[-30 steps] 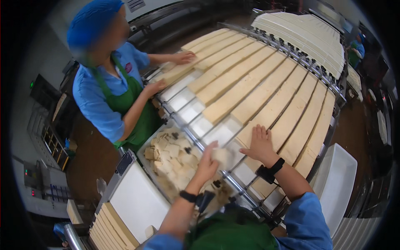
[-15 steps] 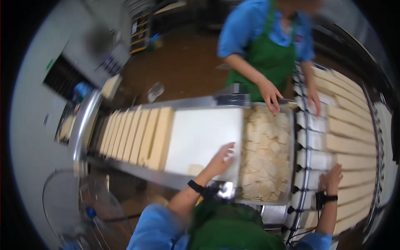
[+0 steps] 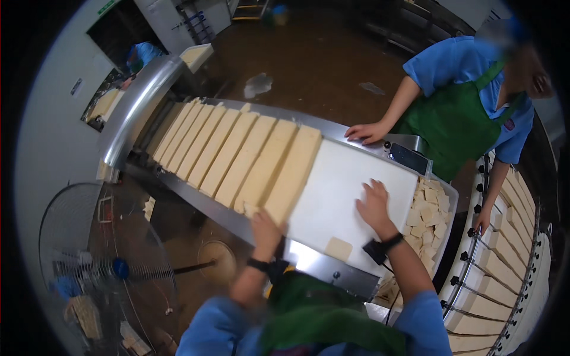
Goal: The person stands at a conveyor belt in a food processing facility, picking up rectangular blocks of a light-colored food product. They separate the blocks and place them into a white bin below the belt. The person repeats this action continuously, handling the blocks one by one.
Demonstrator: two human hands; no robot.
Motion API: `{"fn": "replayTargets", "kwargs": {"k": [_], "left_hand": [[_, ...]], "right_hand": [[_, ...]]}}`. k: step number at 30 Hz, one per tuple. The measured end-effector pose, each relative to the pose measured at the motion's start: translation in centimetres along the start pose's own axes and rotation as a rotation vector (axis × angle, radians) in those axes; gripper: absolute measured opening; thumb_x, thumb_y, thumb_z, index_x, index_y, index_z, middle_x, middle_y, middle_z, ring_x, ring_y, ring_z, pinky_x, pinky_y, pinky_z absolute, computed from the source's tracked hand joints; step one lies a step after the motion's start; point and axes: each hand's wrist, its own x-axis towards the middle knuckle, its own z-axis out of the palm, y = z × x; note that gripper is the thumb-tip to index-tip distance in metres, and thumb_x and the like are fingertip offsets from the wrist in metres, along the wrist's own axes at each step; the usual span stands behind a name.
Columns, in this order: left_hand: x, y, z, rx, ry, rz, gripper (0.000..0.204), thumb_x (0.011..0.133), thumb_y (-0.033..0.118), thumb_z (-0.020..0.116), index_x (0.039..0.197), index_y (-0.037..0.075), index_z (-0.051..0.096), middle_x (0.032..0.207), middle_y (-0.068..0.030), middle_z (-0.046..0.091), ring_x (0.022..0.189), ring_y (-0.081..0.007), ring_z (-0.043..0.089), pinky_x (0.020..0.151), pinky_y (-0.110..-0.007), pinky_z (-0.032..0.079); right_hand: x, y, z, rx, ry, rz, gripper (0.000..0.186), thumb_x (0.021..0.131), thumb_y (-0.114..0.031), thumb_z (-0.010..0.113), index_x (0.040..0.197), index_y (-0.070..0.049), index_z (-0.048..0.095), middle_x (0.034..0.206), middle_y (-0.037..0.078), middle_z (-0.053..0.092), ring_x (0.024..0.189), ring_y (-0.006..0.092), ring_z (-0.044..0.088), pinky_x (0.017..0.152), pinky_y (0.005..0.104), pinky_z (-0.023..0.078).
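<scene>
Long cream-coloured blocks point(image 3: 237, 155) lie side by side across a conveyor. My left hand point(image 3: 265, 232) is at the near end of the rightmost blocks, its fingers bent against the end of one block point(image 3: 295, 175); the palm side is hidden. Over the bare white belt point(image 3: 347, 178), my right hand point(image 3: 375, 209) hovers or rests with its fingers apart and nothing in them; contact with the belt cannot be made out. A thin flat cream piece point(image 3: 338, 249) lies on the belt near my right wrist.
A bin of thin cream pieces point(image 3: 427, 216) stands at the belt's right end. Beyond it, a rack point(image 3: 463, 261) carries more blocks. Opposite, a co-worker's hand point(image 3: 368, 132) rests on the conveyor frame, another point(image 3: 484, 219) on the rack. A fan point(image 3: 119, 268) stands lower left.
My view has turned left. My left hand has gone from the bare belt to the blocks; my right hand has left the rack's blocks for the belt. The co-worker's hand has moved from bin to frame.
</scene>
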Motion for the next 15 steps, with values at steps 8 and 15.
{"fn": "replayTargets", "kwargs": {"k": [8,15], "left_hand": [[1.3,-0.3,-1.5,0.065,-0.076,0.080,0.094,0.069,0.049,0.072,0.128,-0.014,0.037,0.110,-0.0224,0.050,0.091,-0.0345,0.052,0.079,-0.039,0.046],[1.4,-0.9,-0.4,0.178,-0.079,0.157,0.094,0.071,0.048,0.072,0.129,-0.016,0.035,0.114,-0.0255,0.050,0.102,-0.0365,0.051,0.084,-0.041,0.046]], "right_hand": [[16.9,-15.2,6.1,0.054,-0.199,0.167,0.066,0.090,-0.047,0.047,0.145,-0.015,0.030,0.150,0.022,0.021,0.130,0.0383,0.033,0.106,0.0473,0.029],[18.9,-16.2,5.6,0.155,-0.194,0.357,0.066,0.081,-0.044,0.058,0.136,-0.011,0.040,0.143,0.027,0.028,0.123,0.0407,0.042,0.100,0.0473,0.038]]}}
